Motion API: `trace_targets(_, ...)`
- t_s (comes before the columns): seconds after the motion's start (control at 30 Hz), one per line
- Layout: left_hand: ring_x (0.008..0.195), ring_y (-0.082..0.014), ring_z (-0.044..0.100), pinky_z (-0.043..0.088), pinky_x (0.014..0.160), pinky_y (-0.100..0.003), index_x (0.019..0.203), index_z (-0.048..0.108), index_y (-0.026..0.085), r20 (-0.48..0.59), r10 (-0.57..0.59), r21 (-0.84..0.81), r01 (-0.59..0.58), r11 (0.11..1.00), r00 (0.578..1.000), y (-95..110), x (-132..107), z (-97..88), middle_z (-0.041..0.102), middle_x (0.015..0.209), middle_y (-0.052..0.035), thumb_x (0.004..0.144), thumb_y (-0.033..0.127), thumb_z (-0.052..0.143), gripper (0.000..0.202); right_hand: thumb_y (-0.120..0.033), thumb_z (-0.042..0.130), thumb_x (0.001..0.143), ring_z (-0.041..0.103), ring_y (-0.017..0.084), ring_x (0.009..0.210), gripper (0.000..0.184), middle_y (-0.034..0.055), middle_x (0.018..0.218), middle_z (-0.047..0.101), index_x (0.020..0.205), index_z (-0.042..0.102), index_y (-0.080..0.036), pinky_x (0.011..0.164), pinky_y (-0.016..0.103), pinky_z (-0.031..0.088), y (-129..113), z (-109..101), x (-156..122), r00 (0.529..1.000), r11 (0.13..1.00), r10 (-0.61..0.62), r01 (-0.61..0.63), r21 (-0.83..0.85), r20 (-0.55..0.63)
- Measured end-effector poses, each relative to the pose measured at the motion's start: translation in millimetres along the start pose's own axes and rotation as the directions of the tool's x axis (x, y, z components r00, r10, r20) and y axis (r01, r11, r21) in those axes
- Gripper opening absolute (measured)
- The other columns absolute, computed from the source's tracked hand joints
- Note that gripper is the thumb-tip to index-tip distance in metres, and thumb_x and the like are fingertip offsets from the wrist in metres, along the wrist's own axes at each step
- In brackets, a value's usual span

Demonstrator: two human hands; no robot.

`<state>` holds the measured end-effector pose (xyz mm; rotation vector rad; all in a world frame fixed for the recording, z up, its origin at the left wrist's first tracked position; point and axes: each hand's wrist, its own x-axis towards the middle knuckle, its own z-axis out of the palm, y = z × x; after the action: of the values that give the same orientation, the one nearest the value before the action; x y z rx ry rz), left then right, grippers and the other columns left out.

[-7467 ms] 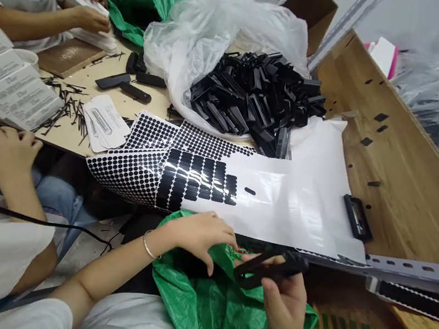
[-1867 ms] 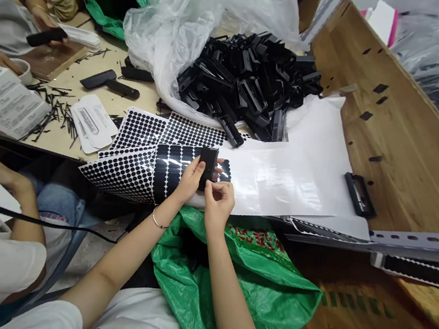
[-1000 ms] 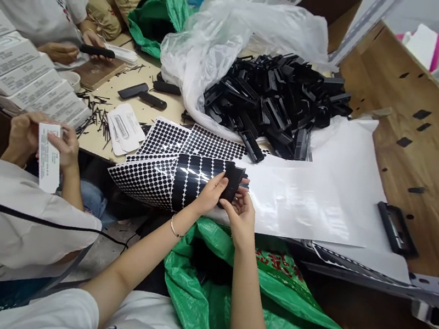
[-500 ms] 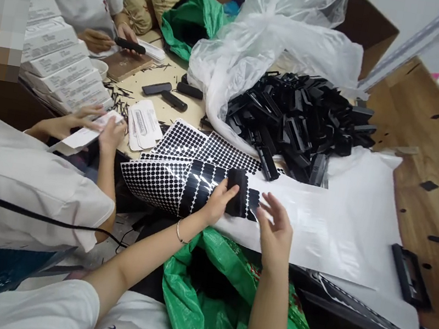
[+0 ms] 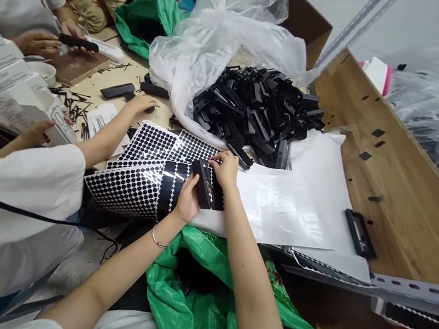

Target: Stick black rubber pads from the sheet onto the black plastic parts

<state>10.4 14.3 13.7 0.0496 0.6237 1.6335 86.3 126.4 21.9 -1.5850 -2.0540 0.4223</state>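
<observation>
My left hand (image 5: 189, 200) is wrapped round a black plastic case (image 5: 204, 185), a long narrow piece tilted so that a hollow side shows. My right hand (image 5: 227, 170) is just beyond and to the right of it, thumb and fingers pinched together at the case's upper end, over the sticker sheet. Whatever the pinch holds is too small to make out. Beneath both hands lies the sheet of black stickers (image 5: 172, 185), with round dots on the left and larger black pieces near the case.
Behind my hands rises a heap of black plastic parts (image 5: 257, 109) beside a clear plastic bag (image 5: 195, 55). White backing paper (image 5: 280, 202) stretches right. A green sack (image 5: 168, 301) hangs open below. At left, a co-worker's arm (image 5: 108, 133) reaches across; another person's hands hold a black part (image 5: 78, 42).
My right hand has come left from open fingers to a pinch beside the case. The case has turned in my left hand. A co-worker's arm now reaches toward the loose black parts.
</observation>
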Motion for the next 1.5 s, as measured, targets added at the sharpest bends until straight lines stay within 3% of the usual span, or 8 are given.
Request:
trace_targets(0.23,0.086,-0.0168,0.067,0.051,0.084,-0.03,0.096,0.067,0.017,-0.028,-0.02,0.021,0.02,1.0,0.999,-1,3,1.3,0.071,0.087,-0.0019,0.082,0.029,0.064,0.018,-0.015,0.062,0.083,0.05,0.032,0.104,0.008,0.0115,0.106,0.063,0.085,0.066,-0.021,0.083,0.047,0.044,-10,-10,2,0.995,0.987,-0.019,0.034,-0.157,0.095)
trace_targets(0.33,0.083,-0.0154,0.067,0.05,0.085,-0.03,0.094,0.067,0.018,-0.031,-0.02,0.027,0.021,0.999,0.999,0,1,2.5,0.071,0.085,-0.0011,0.082,0.029,0.065,0.017,-0.008,0.059,0.082,0.053,0.031,0.101,0.013,0.0118,0.102,0.063,0.079,0.064,-0.02,0.083,0.046,0.046,-11,-14,6,0.994,0.991,-0.029,0.042,-0.127,0.107)
trace_targets(0.47,0.087,-0.0139,0.067,0.048,0.089,-0.027,0.092,0.068,0.019,0.057,0.01,0.044,-0.013,0.999,0.998,1,-2,4.3,0.072,0.091,-0.0008,0.08,0.025,0.068,0.013,-0.013,0.061,0.08,0.058,0.024,0.091,0.011,0.0076,0.093,0.062,0.071,0.061,-0.019,0.088,0.043,0.048,1,-23,-3,0.999,0.976,0.003,0.008,0.218,-0.048)
trace_targets(0.57,0.089,-0.0137,0.067,0.048,0.09,-0.028,0.093,0.067,0.02,0.132,0.017,0.091,-0.029,0.995,0.991,0,-2,4.2,0.072,0.092,-0.0011,0.079,0.026,0.07,0.016,-0.031,0.065,0.08,0.059,0.021,0.093,0.012,0.0056,0.096,0.063,0.074,0.063,-0.02,0.091,0.041,0.049,10,-35,-26,0.982,0.826,0.097,0.011,0.564,-0.16)
trace_targets(0.67,0.094,-0.0151,0.067,0.049,0.09,-0.029,0.097,0.066,0.021,0.167,0.019,0.176,-0.049,0.983,0.986,-2,0,2.7,0.072,0.095,-0.0018,0.077,0.03,0.073,0.023,-0.046,0.067,0.077,0.059,0.021,0.1,0.023,0.0052,0.11,0.063,0.078,0.065,-0.022,0.087,0.038,0.051,11,-52,-57,0.99,0.641,0.13,-0.038,0.767,-0.06)
trace_targets(0.73,0.098,-0.0172,0.066,0.05,0.089,-0.03,0.097,0.066,0.021,0.178,0.014,0.236,-0.057,0.97,0.984,-4,0,1.1,0.072,0.095,-0.0026,0.074,0.032,0.075,0.027,-0.048,0.068,0.076,0.059,0.021,0.102,0.026,0.0048,0.113,0.063,0.077,0.066,-0.022,0.085,0.037,0.052,6,-61,-77,0.994,0.595,0.106,-0.074,0.8,0.014)
trace_targets(0.9,0.099,-0.0199,0.066,0.052,0.086,-0.031,0.093,0.067,0.019,0.183,0.009,0.31,-0.066,0.948,0.983,-5,2,-2.2,0.072,0.094,-0.0039,0.069,0.035,0.079,0.031,-0.046,0.067,0.078,0.06,0.022,0.101,0.024,0.006,0.108,0.065,0.076,0.065,-0.022,0.081,0.034,0.052,-6,-65,-102,0.995,0.64,0.098,-0.087,0.763,0.031)
trace_targets(1.5,0.09,-0.0171,0.067,0.051,0.08,-0.027,0.089,0.069,0.018,0.132,0.014,0.289,-0.052,0.956,0.991,-6,0,1.9,0.072,0.088,-0.0027,0.068,0.027,0.08,0.025,-0.034,0.06,0.082,0.061,0.021,0.098,0.013,0.0067,0.099,0.065,0.077,0.062,-0.022,0.08,0.035,0.053,-11,-45,-98,0.986,0.73,0.111,0.003,0.684,-0.122)
